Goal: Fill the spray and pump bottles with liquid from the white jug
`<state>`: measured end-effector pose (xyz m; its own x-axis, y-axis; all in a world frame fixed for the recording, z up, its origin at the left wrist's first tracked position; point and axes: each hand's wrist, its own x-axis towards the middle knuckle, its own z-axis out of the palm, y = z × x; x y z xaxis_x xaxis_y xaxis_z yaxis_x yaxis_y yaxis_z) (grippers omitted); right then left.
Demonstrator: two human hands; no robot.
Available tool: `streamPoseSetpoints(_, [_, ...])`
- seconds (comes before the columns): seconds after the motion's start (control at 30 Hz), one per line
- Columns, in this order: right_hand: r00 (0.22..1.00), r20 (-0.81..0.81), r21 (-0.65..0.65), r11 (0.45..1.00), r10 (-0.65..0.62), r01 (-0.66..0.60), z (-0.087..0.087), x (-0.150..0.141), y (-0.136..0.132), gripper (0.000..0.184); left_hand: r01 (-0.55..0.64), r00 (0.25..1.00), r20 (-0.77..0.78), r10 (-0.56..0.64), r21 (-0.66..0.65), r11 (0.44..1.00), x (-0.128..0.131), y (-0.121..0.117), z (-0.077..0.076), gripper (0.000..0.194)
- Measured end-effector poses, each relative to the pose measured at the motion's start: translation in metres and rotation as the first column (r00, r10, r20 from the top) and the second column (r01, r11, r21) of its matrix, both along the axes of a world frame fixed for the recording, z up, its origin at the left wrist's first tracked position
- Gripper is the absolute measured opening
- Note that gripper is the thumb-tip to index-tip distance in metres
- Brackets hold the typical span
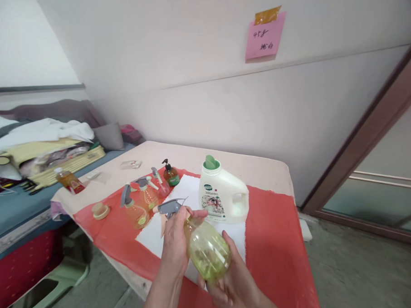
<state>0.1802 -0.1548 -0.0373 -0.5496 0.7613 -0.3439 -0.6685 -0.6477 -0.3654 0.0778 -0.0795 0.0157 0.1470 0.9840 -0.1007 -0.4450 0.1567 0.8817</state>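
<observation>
A clear yellow-green spray bottle [209, 249] with a grey trigger head [169, 207] is held tilted between both hands, its head toward the upper left. My left hand [177, 239] is closed around the neck just below the trigger head. Around the base and lower right side, my right hand [231, 277] is wrapped; some of its fingers are hidden behind the bottle. Right behind stands a large white detergent jug [221, 196] with a handle, a green piece [211, 163] sitting in its mouth. White paper [190, 191] lies beneath the jug, over a red cloth [274, 242].
Left of the hands stand several clear spray bottles [136, 213] and a brown pump bottle [171, 173]. A beige lid-like object [101, 211] rests on the cloth's left. An amber bottle [68, 180] lies near a cluttered bed. A pink note [266, 37] is taped to the wall.
</observation>
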Motion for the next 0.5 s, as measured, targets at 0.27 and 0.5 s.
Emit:
streamPoseSetpoints(0.27, [0.937,0.280,0.104,0.977,-0.211,0.188,-0.002,0.001,0.011,0.077,-0.119,0.990,-0.075,0.119,0.004,0.993,-0.005,0.003,-0.001,0.031])
streamPoseSetpoints(0.5, [0.035,0.680,0.727,0.667,-0.732,-0.162,-0.004,0.000,0.004,0.096,0.054,0.913,-0.408,0.005,0.134,0.990,0.003,-0.004,-0.008,0.042])
